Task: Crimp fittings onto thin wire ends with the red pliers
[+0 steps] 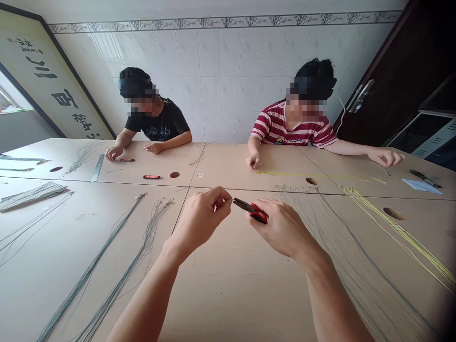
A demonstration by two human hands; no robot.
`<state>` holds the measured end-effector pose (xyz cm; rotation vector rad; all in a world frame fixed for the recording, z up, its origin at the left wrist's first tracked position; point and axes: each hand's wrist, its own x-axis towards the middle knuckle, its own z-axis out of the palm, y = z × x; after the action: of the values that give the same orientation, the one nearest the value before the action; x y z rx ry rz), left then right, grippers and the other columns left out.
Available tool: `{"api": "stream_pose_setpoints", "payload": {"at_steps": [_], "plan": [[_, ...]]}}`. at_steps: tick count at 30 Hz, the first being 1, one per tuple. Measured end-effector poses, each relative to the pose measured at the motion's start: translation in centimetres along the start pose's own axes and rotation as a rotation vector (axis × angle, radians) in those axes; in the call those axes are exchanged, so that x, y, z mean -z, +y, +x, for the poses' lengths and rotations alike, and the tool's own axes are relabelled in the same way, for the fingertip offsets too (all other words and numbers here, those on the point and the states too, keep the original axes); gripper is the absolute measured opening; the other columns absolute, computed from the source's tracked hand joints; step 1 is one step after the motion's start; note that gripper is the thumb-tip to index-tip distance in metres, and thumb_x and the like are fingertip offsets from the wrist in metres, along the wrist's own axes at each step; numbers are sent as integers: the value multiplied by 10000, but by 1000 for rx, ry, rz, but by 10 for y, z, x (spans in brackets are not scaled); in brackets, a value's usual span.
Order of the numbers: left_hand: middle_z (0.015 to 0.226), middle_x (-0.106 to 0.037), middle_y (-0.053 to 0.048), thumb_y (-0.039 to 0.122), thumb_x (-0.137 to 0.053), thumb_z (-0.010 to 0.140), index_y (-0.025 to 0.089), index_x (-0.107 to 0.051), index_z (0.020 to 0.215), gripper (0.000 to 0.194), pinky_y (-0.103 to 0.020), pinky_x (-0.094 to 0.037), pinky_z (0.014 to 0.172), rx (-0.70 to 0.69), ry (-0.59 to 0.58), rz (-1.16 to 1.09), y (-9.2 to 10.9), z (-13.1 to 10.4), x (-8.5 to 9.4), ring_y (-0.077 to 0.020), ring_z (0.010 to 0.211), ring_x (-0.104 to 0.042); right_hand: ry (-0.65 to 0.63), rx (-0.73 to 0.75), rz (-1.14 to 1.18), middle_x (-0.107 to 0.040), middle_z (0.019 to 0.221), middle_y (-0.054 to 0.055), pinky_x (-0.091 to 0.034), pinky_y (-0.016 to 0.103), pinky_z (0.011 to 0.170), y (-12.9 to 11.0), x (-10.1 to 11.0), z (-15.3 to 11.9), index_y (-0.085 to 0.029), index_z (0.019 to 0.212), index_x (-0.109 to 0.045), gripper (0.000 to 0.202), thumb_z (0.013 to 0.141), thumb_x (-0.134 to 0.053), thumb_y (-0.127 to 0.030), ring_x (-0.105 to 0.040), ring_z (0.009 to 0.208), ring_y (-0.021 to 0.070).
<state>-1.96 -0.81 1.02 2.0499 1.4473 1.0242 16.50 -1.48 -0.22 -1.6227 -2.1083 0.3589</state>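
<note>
My right hand is wrapped round a pair of small pliers with red and black handles, their dark jaws pointing left. The jaw tips come close to the fingertips of my left hand, which is closed in a pinch. Whatever it pinches is too small to make out; a faint thread shows below that hand. Left of it lie two bundles of grey-green cords with small metal ends. Thin grey cords are spread to the right of my right hand, and yellow cords lie farther right.
Two people sit across the table; the one in a striped shirt handles a yellow cord, the other wears black. Between us are red-black utility knives, a metal ruler, cable holes and a pen over white paper.
</note>
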Motion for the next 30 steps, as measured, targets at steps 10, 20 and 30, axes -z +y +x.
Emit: {"api": "stream_pose_setpoints", "payload": {"at_steps": [10, 20, 30], "plan": [[539, -407, 78, 210, -523, 847, 209, -530, 703, 144, -209, -262, 477, -3, -4, 39, 4, -2, 0, -80, 505, -309, -1, -17, -36, -472, 608, -37, -236, 248, 546, -1, 4, -3, -209, 631, -364, 216, 797, -501, -206, -371, 580, 125], [530, -396, 77, 209, -508, 859, 214, -537, 716, 147, -202, -268, 483, -22, -9, 66, 2, -2, 0, -82, 506, -298, 39, 0, -54, -508, 630, -31, -256, 249, 557, 2, 1, -1, -211, 637, -402, 191, 795, -509, -203, -416, 610, 134], [532, -403, 73, 190, -496, 865, 205, -557, 722, 156, -200, -261, 479, -59, -23, 131, 5, -3, 0, -78, 490, -306, 43, 31, -93, -564, 665, -8, -288, 254, 576, 3, 3, -3, -216, 674, -504, 138, 809, -513, -190, -505, 675, 158]]}}
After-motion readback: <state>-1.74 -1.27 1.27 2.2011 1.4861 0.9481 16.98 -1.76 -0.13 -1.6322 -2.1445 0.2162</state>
